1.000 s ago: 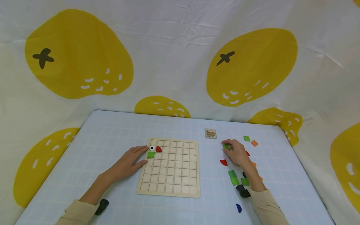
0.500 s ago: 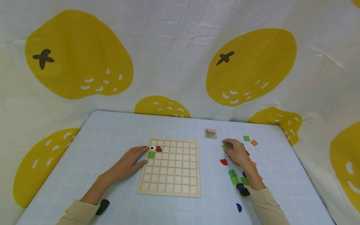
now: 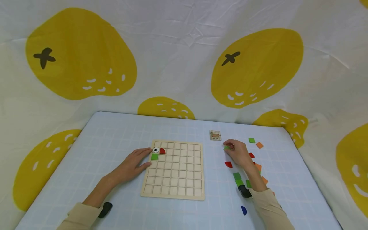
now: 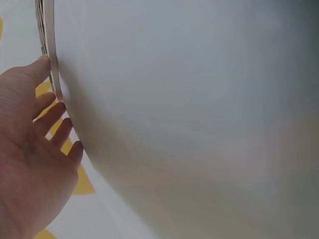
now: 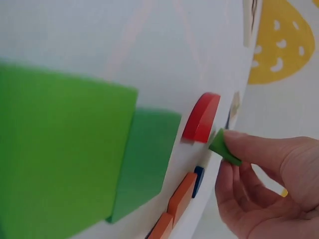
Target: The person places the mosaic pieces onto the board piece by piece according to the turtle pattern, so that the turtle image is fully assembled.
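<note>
A wooden grid board [image 3: 174, 173] lies mid-table with a white eye disc [image 3: 156, 150], a red quarter-circle [image 3: 162, 151] and a green square [image 3: 154, 157] in its upper left cells. My left hand [image 3: 133, 164] rests along the board's left edge, fingers straight; in the left wrist view the fingertips of that hand [image 4: 40, 119] meet the edge. Right of the board, my right hand [image 3: 237, 152] pinches a green square tile [image 5: 225, 147] between thumb and fingers. A loose red quarter-circle [image 3: 228, 164] lies just below that hand.
A small pattern card [image 3: 215, 135] lies beyond the board, left of the right hand. Green squares [image 3: 237, 176], orange tiles [image 3: 259, 145] and a blue half-circle [image 3: 244, 210] are scattered at right. A printed cloth [image 3: 178, 64] hangs behind the table.
My right hand has shifted slightly left and away from me with the green square tile, which has tilted in its grip. My left hand stays at the board's edge.
</note>
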Motion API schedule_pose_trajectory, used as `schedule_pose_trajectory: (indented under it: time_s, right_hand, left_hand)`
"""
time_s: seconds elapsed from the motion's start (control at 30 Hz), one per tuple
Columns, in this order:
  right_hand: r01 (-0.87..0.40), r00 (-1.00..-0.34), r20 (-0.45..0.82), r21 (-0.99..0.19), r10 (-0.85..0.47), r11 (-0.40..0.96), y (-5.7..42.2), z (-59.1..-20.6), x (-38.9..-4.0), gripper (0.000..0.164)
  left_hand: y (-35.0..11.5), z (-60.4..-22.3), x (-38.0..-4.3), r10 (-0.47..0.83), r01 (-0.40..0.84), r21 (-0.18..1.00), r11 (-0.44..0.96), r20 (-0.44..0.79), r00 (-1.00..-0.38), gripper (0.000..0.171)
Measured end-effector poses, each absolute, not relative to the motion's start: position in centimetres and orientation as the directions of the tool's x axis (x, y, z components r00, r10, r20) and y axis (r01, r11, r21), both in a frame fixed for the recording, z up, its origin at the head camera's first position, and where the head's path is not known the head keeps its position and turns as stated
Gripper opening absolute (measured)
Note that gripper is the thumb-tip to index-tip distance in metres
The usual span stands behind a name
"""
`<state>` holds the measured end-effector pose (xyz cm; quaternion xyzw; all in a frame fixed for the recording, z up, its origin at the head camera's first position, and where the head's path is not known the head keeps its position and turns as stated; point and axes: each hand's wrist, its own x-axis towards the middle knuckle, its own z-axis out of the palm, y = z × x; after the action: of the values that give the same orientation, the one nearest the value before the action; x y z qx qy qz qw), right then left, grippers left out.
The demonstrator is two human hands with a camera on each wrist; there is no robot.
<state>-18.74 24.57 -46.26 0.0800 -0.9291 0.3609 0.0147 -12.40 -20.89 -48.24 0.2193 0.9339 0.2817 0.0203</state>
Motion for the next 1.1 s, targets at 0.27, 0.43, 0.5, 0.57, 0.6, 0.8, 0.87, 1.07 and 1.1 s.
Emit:
schedule_pose_trajectory:
  time_s: [0.27, 0.43, 0.5, 0.57, 0.6, 0.8, 0.87, 1.07, 1.1]
  right_hand:
    - [-0.16, -0.986, 0.089, -0.705, -0.138, 0.691, 22.8, -45.9, -18.4, 0.016]
    - [-0.214, -0.977, 0.143, -0.725, -0.161, 0.655, 21.1, -45.7, -18.3, 0.015]
    - [-0.225, -0.974, 0.151, -0.731, -0.168, 0.644, 20.3, -45.6, -18.3, 0.015]
    - [-0.222, -0.974, 0.147, -0.745, -0.17, 0.629, 19.6, -45.6, -18.3, 0.014]
    - [-0.22, -0.975, 0.144, -0.752, -0.171, 0.621, 19.2, -45.6, -18.3, 0.014]
    - [-0.232, -0.971, 0.143, -0.762, -0.192, 0.604, 16.9, -45.4, -18.2, 0.012]
    - [-0.24, -0.968, 0.148, -0.766, -0.201, 0.596, 16.2, -45.3, -18.2, 0.011]
    - [-0.248, -0.963, 0.143, -0.806, -0.229, 0.538, 13.8, -44.8, -18.3, 0.01]
    - [-0.246, -0.962, 0.139, -0.813, -0.234, 0.527, 13.4, -44.8, -18.3, 0.01]
  left_hand:
    - [-20.8, -48.2, -12.5, 0.426, 0.403, 0.534, 0.743, 0.087, -0.901, 0.06]
    - [-20.8, -48.3, -12.6, 0.429, 0.406, 0.531, 0.744, 0.086, -0.899, 0.06]
    - [-20.8, -48.3, -12.6, 0.431, 0.407, 0.531, 0.743, 0.086, -0.898, 0.06]
    - [-20.8, -48.3, -12.6, 0.43, 0.405, 0.53, 0.745, 0.083, -0.899, 0.06]
    - [-20.8, -48.3, -12.5, 0.428, 0.402, 0.532, 0.745, 0.08, -0.9, 0.06]
    - [-20.8, -48.5, -12.6, 0.425, 0.395, 0.533, 0.748, 0.073, -0.902, 0.061]
    - [-20.8, -48.6, -12.7, 0.426, 0.397, 0.53, 0.749, 0.074, -0.902, 0.061]
    - [-20.8, -48.5, -12.7, 0.429, 0.403, 0.534, 0.743, 0.082, -0.9, 0.061]
    - [-20.8, -48.4, -12.7, 0.429, 0.403, 0.536, 0.741, 0.084, -0.899, 0.061]
